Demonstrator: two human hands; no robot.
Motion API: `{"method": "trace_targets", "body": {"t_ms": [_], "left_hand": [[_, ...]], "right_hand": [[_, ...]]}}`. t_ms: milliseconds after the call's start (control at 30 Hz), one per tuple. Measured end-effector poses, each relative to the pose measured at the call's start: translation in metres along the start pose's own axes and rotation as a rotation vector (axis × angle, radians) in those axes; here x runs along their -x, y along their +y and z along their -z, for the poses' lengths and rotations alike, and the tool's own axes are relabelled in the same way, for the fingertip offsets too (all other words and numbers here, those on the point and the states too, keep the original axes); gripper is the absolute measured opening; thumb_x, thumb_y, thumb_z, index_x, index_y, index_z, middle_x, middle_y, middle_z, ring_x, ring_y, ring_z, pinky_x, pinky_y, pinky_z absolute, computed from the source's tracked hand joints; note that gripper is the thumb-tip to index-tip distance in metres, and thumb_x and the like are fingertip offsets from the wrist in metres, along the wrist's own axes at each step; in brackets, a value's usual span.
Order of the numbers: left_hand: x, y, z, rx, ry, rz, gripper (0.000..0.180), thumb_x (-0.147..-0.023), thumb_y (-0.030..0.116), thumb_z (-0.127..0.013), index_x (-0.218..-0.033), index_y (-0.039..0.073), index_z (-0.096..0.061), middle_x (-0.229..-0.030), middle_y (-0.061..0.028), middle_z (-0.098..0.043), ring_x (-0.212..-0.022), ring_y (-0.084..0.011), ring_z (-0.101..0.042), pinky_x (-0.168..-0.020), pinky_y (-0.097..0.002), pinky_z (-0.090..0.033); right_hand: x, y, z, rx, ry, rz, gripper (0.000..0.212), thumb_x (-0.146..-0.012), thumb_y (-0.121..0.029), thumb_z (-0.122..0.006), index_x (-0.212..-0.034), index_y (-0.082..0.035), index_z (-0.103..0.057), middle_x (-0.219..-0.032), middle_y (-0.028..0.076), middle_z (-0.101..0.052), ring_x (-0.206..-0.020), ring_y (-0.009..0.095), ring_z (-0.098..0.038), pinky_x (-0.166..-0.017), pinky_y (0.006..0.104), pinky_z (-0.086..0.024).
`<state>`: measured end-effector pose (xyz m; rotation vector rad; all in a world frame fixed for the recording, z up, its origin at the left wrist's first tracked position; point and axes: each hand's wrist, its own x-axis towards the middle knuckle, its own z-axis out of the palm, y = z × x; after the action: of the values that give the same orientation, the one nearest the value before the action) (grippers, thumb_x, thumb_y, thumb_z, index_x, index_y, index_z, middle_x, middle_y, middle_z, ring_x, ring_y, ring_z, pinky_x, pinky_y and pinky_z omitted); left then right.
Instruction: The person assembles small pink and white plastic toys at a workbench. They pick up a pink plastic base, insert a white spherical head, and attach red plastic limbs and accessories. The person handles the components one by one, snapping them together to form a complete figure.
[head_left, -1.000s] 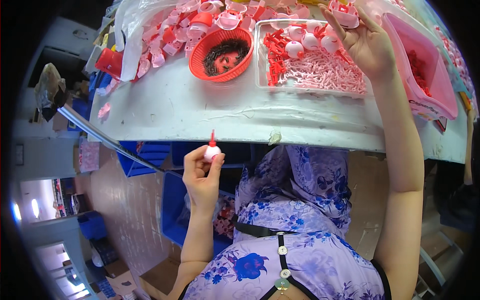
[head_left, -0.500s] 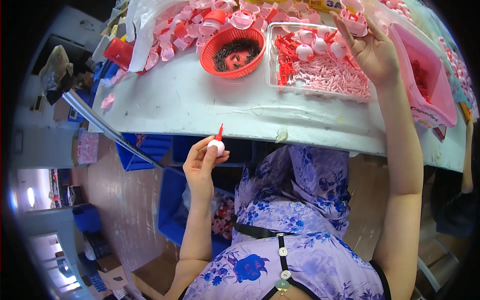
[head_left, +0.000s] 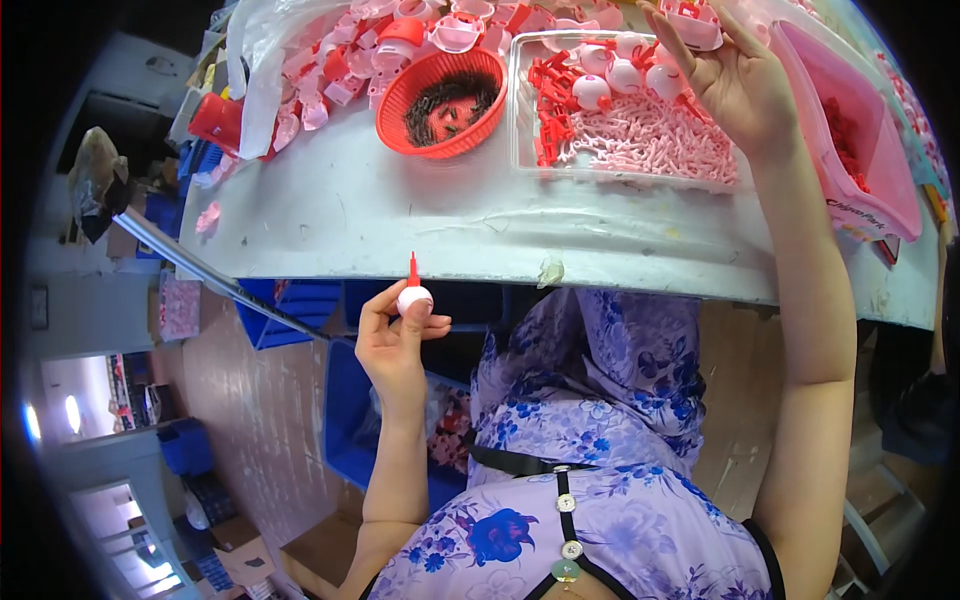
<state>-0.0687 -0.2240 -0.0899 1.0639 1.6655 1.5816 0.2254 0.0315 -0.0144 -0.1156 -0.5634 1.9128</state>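
In my left hand, thumb and fingers pinch a pinkish-white ball with a thin red spike pointing up from it. It is held just off the near edge of the table. My right arm stretches far across to the right. The palm of my right hand faces up, and a pink plastic casing sits between its thumb and fingers. Close beside that hand lies a clear tray with small pink pieces, several white balls and red spiked parts.
A red basket of small dark pieces stands left of the tray. Behind it is a heap of pink and red casings. A pink bin with red parts is at the right. Blue crates stand below the table edge.
The whole view has shifted a little, moving the tabletop things left and up. My left hand with the ball sits slightly lower and further left. Both grips look the same.
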Motion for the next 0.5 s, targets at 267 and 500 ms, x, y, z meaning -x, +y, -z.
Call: {"method": "trace_targets", "body": {"t_ms": [267, 500], "left_hand": [[-0.008, -0.008, 0.008, 0.172, -0.045, 0.051, 0.032, -0.095, 0.014, -0.054, -0.121, -0.003, -0.05, -0.096, -0.0154, -0.063, -0.078, -0.0204, -0.068, -0.07, -0.0261, -0.058], [-0.001, -0.01, 0.008, -0.014, -0.023, -0.052, 0.034, -0.09, 0.004, -0.06, -0.122, -0.004, -0.049, -0.1, -0.0144, -0.059, -0.079, -0.0177, -0.065, -0.073, -0.0269, -0.056]], "right_hand": [[-0.013, -0.018, 0.043, -0.136, -0.198, -0.101, 0.046, -0.1, -0.012, -0.035, -0.14, 0.007, -0.02, -0.143, 0.034, -0.02, -0.134, 0.042, -0.027, -0.112, 0.0457, -0.033], [0.001, -0.001, -0.004, 0.036, -0.015, 0.054, 0.04, -0.102, -0.023, -0.031, -0.133, 0.001, -0.039, -0.127, 0.018, -0.051, -0.114, 0.034, -0.055, -0.095, 0.0377, -0.052]]}}
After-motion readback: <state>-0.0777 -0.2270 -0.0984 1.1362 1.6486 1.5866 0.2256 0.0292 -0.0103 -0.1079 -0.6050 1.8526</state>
